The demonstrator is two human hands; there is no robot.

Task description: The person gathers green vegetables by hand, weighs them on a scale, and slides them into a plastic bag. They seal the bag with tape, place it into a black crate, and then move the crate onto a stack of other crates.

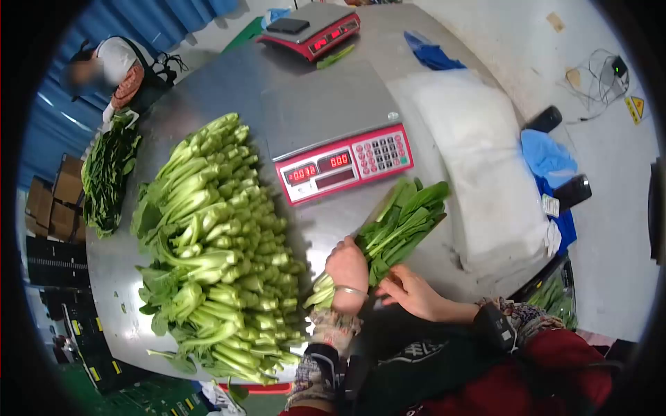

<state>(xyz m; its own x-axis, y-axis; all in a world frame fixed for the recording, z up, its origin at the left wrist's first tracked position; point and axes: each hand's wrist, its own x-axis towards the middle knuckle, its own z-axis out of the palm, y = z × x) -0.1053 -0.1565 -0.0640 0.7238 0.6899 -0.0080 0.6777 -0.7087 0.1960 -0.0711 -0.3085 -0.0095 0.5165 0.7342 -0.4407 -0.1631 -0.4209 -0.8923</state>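
My left hand [347,267] is wrapped round the stalks of a bunch of leafy greens [406,222], whose leaves point away from me to the upper right. Its pale stalk ends [321,291] stick out below that hand. Just right of the bunch is my right hand [414,295], palm side turned toward it, fingers apart and slightly bent, with the fingertips right at the lower leaves. To the left lies a big pile of similar greens [229,256], stacked with stalk ends facing the hands. Beyond the bunch stands a red-framed digital scale [340,114], its display lit.
A second scale [312,31] with a dark phone on it stands at the far edge. White plastic bags [479,166] are stacked at right, near a blue cloth [548,152]. At far left a person [125,69] handles darker greens [111,173] on the metal table [111,291].
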